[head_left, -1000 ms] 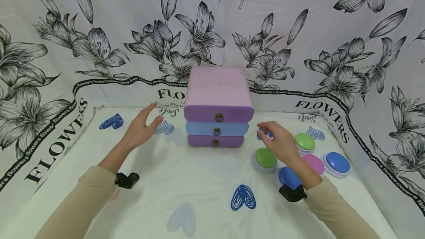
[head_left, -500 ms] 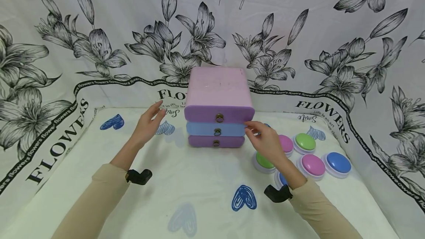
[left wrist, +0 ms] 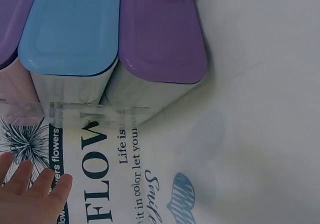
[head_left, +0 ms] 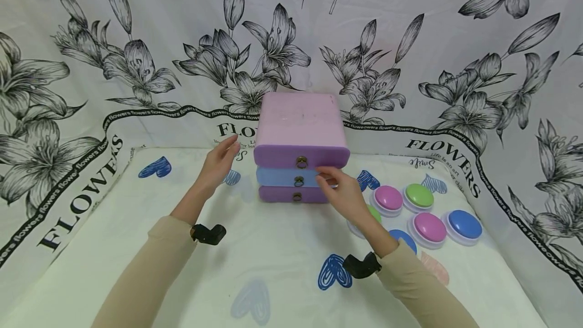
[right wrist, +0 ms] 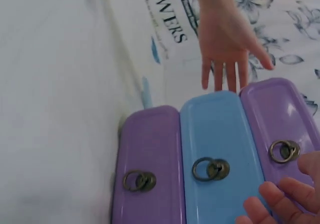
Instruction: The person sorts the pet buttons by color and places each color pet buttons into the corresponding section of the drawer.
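Observation:
A small drawer cabinet (head_left: 301, 118) with a pink top stands at the back centre. Its fronts stack as a purple top drawer (head_left: 278, 156), a blue middle drawer (head_left: 273, 176) and a purple bottom drawer (head_left: 278, 195), each with a bronze ring pull (right wrist: 211, 169). All three look pushed in. My right hand (head_left: 346, 196) is before the right part of the blue and lower purple fronts, fingers loosely bent and holding nothing; in its wrist view the fingers (right wrist: 287, 201) come in beside the top drawer's ring. My left hand (head_left: 216, 168), fingers extended, hovers left of the cabinet.
Several round domed buttons on white bases lie to the right: pink (head_left: 388, 198), green (head_left: 419, 195) and blue (head_left: 464, 224) among them. My right forearm partly covers a green one (head_left: 375, 213). A flower-printed cloth (head_left: 191, 29) hangs behind; the white tabletop cloth (head_left: 273, 252) bears printed hearts.
My right hand has moved left from beside the buttons to the drawer fronts, uncovering a pink button. My left hand has moved right, closer to the cabinet. The drawers have stayed put.

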`<state>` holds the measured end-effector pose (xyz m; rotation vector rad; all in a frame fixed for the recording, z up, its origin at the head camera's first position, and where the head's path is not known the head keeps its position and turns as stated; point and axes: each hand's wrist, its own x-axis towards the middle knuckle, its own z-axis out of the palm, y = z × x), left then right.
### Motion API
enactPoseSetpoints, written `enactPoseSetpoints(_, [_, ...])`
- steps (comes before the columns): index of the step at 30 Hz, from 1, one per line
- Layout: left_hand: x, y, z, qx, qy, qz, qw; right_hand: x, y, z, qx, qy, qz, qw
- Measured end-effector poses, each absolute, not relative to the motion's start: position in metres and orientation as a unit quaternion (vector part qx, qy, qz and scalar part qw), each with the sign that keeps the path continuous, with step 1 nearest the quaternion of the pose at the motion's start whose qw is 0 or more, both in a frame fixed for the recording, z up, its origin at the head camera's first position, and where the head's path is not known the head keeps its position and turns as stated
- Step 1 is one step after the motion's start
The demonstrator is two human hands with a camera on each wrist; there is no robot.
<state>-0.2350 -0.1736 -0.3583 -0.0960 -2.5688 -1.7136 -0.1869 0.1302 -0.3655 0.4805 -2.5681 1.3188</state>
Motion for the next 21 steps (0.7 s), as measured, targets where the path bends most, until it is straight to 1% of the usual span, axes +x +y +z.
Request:
enactPoseSetpoints(7, [-0.242, -0.162, -0.351, -0.047, -0.808, -0.587, 0.026, -0.187, 0.119, -0.361, 0.121, -0.867, 0.480, 0.067])
enactPoseSetpoints(12, [-0.244, -0.156, -0.345, -0.053, -0.799, -0.599, 0.015, -0.188, 0.114, -0.362, 0.102, -0.853, 0.511, 0.036])
enactPoseSetpoints(21, [-0.252, -0.146, -0.336, -0.048, -0.784, -0.618, -0.007, -0.189, 0.105, -0.361, 0.077, -0.808, 0.584, -0.002])
